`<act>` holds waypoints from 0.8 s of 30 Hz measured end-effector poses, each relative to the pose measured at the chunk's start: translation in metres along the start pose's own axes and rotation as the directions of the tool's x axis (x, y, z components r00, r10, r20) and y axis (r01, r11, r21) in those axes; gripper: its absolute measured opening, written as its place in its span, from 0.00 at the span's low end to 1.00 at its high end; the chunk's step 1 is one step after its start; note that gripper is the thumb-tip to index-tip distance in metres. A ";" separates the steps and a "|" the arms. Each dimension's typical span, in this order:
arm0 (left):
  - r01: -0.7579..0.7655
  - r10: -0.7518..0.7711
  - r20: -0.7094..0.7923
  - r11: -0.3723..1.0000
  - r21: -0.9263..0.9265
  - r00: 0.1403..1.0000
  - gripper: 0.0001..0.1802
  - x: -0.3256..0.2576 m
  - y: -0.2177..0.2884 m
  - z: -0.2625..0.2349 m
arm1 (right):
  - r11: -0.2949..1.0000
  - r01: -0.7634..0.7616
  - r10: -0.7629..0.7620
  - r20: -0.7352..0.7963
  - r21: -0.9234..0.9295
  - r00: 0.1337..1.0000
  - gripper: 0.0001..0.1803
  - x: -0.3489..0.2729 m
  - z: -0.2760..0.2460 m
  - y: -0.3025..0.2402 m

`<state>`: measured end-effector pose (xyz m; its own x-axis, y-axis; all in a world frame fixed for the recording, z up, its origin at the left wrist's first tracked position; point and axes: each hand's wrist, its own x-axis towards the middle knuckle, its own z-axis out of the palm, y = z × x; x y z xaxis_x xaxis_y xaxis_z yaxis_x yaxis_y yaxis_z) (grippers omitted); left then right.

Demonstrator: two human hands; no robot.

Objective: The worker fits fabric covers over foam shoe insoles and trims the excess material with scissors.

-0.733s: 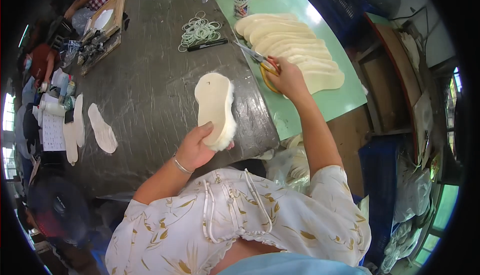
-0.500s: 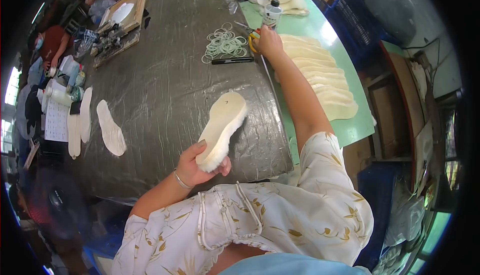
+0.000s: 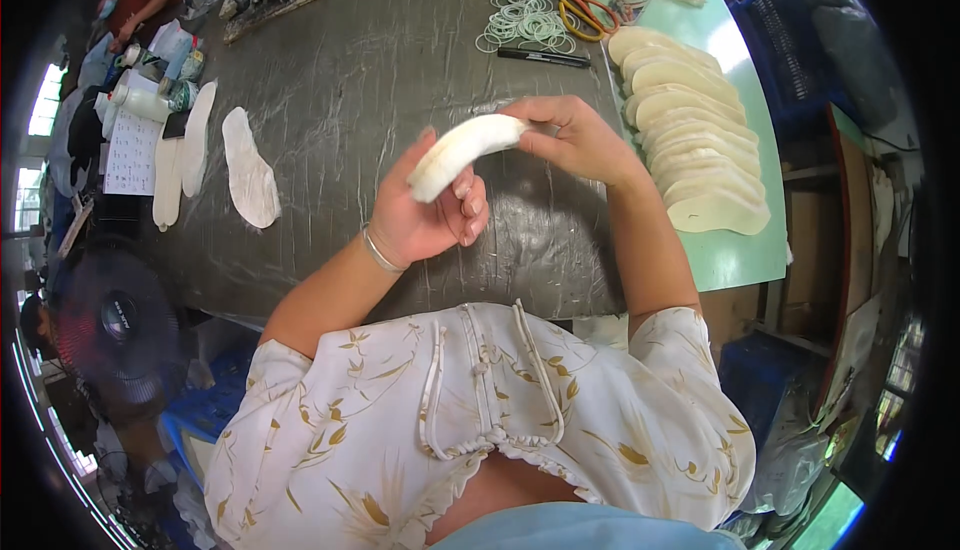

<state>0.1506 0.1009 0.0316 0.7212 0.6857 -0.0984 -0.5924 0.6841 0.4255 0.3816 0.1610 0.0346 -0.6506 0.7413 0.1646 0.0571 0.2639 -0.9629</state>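
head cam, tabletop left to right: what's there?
Sheet of paper → flat insole on the dark mat → left hand → cream insole held in both hands → right hand → overlapping row of insoles on the green board.

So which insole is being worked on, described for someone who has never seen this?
Start at the dark grey table. Above its near edge, both hands hold one cream foam insole. Unlike the insoles lying flat in the row on the green mat, it is lifted and seen edge-on.

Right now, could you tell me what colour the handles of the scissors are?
Orange and yellow, on the scissors in the head view.
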 end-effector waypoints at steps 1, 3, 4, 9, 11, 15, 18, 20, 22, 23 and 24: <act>0.017 -0.020 0.034 0.997 0.081 0.999 0.38 0.002 0.004 -0.005 | 0.998 0.008 -0.003 -0.089 0.062 0.996 0.16 -0.004 0.005 -0.005; -0.082 0.138 -0.112 0.912 0.401 0.984 0.44 -0.003 0.015 -0.012 | 0.998 0.005 -0.014 -0.165 -0.058 0.986 0.15 -0.010 0.003 -0.012; -0.122 0.218 -0.109 0.822 0.556 0.970 0.40 -0.012 0.025 -0.008 | 0.997 0.020 -0.032 -0.167 -0.073 0.985 0.15 -0.013 0.002 -0.019; -0.488 0.683 0.263 0.157 0.859 0.681 0.38 -0.026 0.022 0.036 | 0.867 0.072 -0.251 -0.309 -0.492 0.917 0.14 -0.023 0.015 -0.044; -0.352 0.646 0.340 -0.117 0.929 0.683 0.38 -0.032 0.024 0.054 | 0.761 0.110 -0.399 -0.328 -0.639 0.856 0.15 -0.027 0.024 -0.049; -0.326 0.659 0.373 -0.200 0.924 0.653 0.23 -0.035 0.019 0.057 | 0.626 0.084 -0.536 -0.349 -0.776 0.769 0.18 -0.038 0.036 -0.056; -0.265 0.626 0.308 -0.164 0.950 0.716 0.16 -0.038 0.014 0.056 | 0.600 0.061 -0.546 -0.353 -0.798 0.760 0.18 -0.045 0.042 -0.060; -0.343 0.636 0.350 -0.141 0.929 0.688 0.14 -0.036 0.011 0.052 | 0.582 0.044 -0.552 -0.355 -0.812 0.755 0.17 -0.049 0.045 -0.061; -0.373 0.632 0.355 -0.111 0.921 0.689 0.14 -0.036 0.009 0.051 | 0.572 0.030 -0.552 -0.357 -0.820 0.753 0.17 -0.051 0.046 -0.062; -0.343 0.632 0.341 -0.124 0.931 0.696 0.14 -0.036 0.009 0.051 | 0.581 0.014 -0.534 -0.369 -0.813 0.761 0.16 -0.053 0.047 -0.064; -0.313 0.633 0.326 -0.138 0.940 0.702 0.14 -0.036 0.009 0.051 | 0.591 -0.002 -0.515 -0.379 -0.807 0.768 0.16 -0.054 0.048 -0.065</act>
<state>0.1379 0.0699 0.0851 0.2485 0.8333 0.4939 0.1937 -0.5423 0.8175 0.3768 0.0738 0.0782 -0.2420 0.6677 0.7040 0.6463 0.6521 -0.3963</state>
